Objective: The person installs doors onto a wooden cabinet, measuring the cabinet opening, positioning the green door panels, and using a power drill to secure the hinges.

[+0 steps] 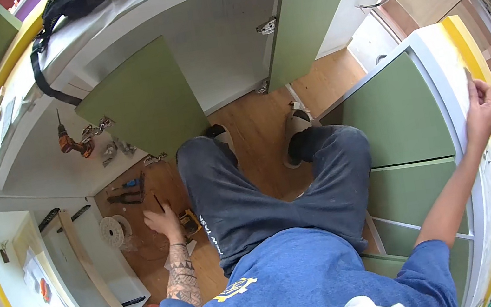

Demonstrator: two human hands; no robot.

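Lower left, the left hand (165, 223) has its fingers pinched on a slim dark tool (158, 202), just above the floor (257, 145), where pliers (126, 199) lie, presumably for easy reach. Far right, the right hand (481, 111) meets the yellow-edged desk (476, 52), perhaps for support; whether it's pinching anything, can't tell.

Wooden floor (264, 166) bears a white spool (111, 232) and, apparently, pliers (122, 200).

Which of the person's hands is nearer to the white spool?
Left: the left hand is just right of the white spool; the right hand is far across, by the yellow edging.
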